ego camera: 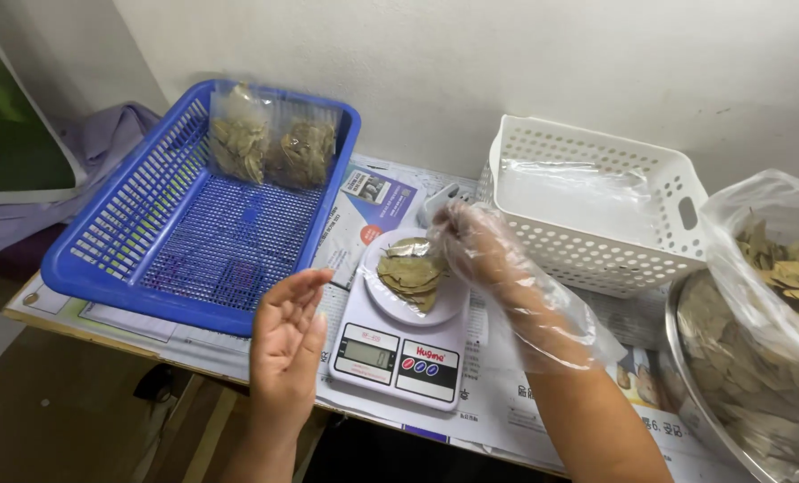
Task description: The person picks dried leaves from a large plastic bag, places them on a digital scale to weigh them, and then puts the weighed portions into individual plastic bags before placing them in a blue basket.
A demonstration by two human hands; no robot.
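Left hand (285,344) open, empty, beside scale (399,344) | gloved right hand (476,241) pinching dried leaves (411,271) on scale

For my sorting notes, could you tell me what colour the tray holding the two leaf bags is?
The tray is blue, seen clearly in the head view.

Glossy white plastic scale (399,344), dry matt leaves (411,273), thin crinkly clear plastic glove (507,277), blue plastic mesh basket (131,268), newspaper on the worktop (507,407), shiny metal bowl (699,394).
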